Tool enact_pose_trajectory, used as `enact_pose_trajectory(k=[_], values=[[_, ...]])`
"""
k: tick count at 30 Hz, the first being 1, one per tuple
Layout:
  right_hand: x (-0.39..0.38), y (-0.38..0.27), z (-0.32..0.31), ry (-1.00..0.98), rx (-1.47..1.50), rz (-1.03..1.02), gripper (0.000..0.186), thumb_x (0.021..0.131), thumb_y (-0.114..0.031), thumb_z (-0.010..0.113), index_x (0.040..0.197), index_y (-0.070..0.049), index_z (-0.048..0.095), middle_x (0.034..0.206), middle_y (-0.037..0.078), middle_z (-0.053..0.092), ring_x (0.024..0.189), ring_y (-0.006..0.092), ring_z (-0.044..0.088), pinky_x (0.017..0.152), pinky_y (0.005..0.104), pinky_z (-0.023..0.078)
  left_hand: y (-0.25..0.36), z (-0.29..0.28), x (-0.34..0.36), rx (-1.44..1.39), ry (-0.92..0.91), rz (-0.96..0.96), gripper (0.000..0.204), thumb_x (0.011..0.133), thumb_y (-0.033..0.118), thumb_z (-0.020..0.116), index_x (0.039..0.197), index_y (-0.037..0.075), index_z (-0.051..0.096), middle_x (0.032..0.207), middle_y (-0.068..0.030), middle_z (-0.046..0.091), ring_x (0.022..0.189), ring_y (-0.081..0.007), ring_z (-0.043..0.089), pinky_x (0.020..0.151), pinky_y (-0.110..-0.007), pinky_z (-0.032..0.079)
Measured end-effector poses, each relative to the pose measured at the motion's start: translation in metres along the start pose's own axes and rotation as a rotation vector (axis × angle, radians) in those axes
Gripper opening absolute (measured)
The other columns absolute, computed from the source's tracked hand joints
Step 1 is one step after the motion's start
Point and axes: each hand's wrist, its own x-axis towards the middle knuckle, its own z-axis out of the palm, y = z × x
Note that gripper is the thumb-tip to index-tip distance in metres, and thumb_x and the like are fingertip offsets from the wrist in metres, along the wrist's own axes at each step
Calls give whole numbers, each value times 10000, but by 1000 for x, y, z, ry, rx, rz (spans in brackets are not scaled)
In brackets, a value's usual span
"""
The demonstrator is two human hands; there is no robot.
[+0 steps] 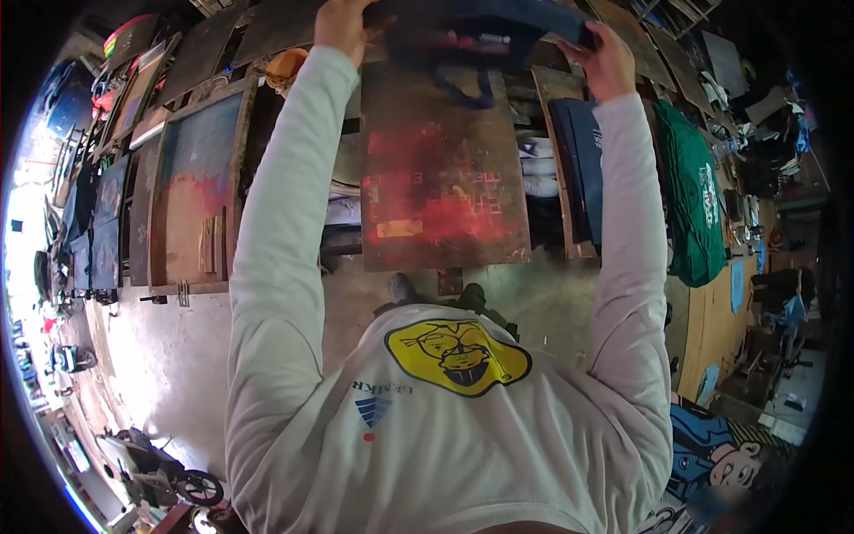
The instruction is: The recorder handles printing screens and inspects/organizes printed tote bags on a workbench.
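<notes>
A dark navy piece of cloth (516, 28), blurred and with a thin strap or loop (463, 93) hanging from it, is held up over the far end of a paint-stained board (445, 187). My right hand (612, 64) grips its right end between thumb and fingers. At its left end is my left hand (342, 28), closed on the cloth, with the fingers partly cut off by the top edge. Both arms reach out straight ahead. Whether the cloth is a bag or a garment, I cannot tell.
Left of the board stands a wooden-framed panel (197, 187) with red paint, and an orange bowl (286, 68) behind it. Folded navy cloth (574, 165) lies on the right board, with green printed fabric (689, 200) beyond it. A motorbike (160, 467) stands at lower left.
</notes>
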Motion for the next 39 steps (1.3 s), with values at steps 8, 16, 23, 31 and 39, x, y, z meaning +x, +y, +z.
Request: enact_pose_trajectory(k=[8,16,23,31,39], values=[[-122,78,-34,-58,-65,273,46,887,-131,601,930,-114,597,864,-14,613,793,136,633,565,369,572,-10,-19,-170,172,172,-280,350,871,63,665,1212,13,599,1003,-56,668,899,-133,651,656,-296,593],[-168,245,-108,184,-190,539,26,892,-110,611,868,-114,619,797,19,627,670,161,632,512,315,533,-195,-94,-267,326,427,-624,457,837,64,718,1238,-70,546,1003,-129,650,943,-239,656,557,-317,615],[-186,246,-110,111,-417,722,60,918,-111,609,945,-58,613,820,71,664,549,177,627,442,284,491,-252,-139,-310,608,350,-622,445,772,205,784,1112,-50,653,1046,-176,705,968,-231,683,814,-336,549],[-189,247,-120,137,-426,658,138,916,-86,637,1031,-18,601,833,88,668,538,161,625,423,264,469,-235,-116,-316,865,316,-607,409,762,267,796,1065,11,697,1001,-158,729,928,-224,706,841,-335,535],[-223,252,-134,-66,-618,699,163,928,-96,629,1060,-4,603,779,98,698,532,135,626,421,255,455,-197,-85,-331,646,470,-603,299,782,105,791,1034,-16,684,944,-139,725,792,-170,707,640,-302,600]])
